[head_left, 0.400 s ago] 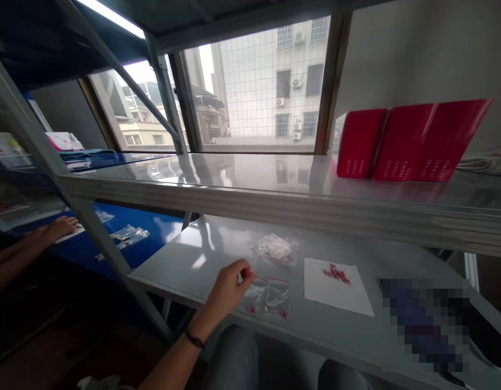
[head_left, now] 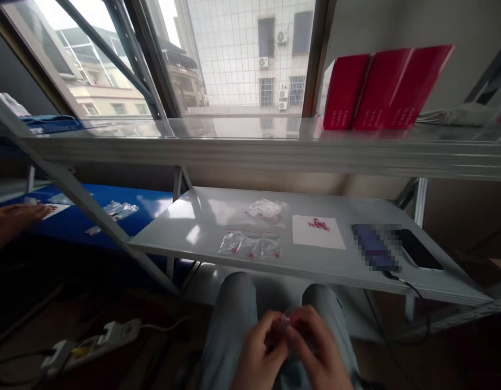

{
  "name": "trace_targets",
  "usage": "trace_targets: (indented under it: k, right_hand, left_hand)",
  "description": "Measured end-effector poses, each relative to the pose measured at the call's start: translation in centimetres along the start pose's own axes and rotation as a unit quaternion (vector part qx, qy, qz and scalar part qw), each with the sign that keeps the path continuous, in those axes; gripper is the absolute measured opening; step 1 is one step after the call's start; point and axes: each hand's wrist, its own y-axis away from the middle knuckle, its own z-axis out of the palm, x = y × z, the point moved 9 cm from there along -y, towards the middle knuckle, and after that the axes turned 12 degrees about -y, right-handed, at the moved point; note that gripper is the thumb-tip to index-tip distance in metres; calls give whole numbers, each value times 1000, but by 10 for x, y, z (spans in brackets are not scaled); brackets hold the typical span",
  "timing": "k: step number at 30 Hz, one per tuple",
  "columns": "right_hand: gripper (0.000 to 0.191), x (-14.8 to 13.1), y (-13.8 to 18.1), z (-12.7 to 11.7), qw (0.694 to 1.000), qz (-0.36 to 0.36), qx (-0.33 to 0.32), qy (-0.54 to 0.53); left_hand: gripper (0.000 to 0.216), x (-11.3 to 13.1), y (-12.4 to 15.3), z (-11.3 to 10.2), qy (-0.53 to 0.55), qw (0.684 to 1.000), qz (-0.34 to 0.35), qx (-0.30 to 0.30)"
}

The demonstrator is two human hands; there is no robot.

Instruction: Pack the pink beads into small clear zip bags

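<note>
Head view. Left hand [head_left: 261, 351] & right hand [head_left: 318, 352] meet over the lap, below the table [head_left: 193, 216] edge, fingertips pinching a small clear bag [head_left: 286, 319] between them. On table: row of clear bags [head_left: 251, 244] w/ red bits nearest the edge; paper sheet [head_left: 318, 232] w/ red bits just right of the row; loose bag pile [head_left: 265, 208] behind the row.

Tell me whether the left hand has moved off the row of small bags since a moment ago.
Yes. The left hand has pulled back from the small bags on the grey table, toward the lap, meeting the right hand.
</note>
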Motion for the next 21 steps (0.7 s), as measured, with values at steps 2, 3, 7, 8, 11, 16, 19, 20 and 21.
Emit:
trace_targets:
  k: [2, 3, 7, 8, 11, 16, 19, 20, 21]
  right_hand:
    - [24, -2, 7, 7, 1000, 12, -7, -20]
    - [25, -1, 13, 10, 999, 23, -6, -34]
    - [28, 0, 40, 14, 996, 46, 6, -80]
    - [28, -1, 44, 16, 996, 45, 1, -75]
    - [28, -4, 51, 27, 998, 43, -38, -33]
    - [19, 1, 45, 37, 997, 13, -41, 64]
    - [8, 2, 49, 32, 987, -56, 14, 150]
    - [16, 0, 52, 31, 980, -88, 28, 176]
    - [25, -2, 56, 33, 972, -123, 26, 201]
  left_hand:
    - [32, 5, 14, 2, 48, 999, -5, -12]
    - [37, 8, 21, 2, 69, 997, -4, -21]
    - [46, 18, 49, 0, 108, 993, 5, -48]
    - [44, 20, 55, -1, 101, 994, 8, -49]
    - [30, 21, 64, -7, 57, 997, 15, -41]
    - [23, 0, 57, -18, -26, 999, 21, -10]
    - [20, -14, 50, -26, -104, 994, 25, 34]
    - [19, -16, 50, -29, -131, 990, 30, 47]
    - [17, -16, 49, -30, -155, 986, 39, 55]
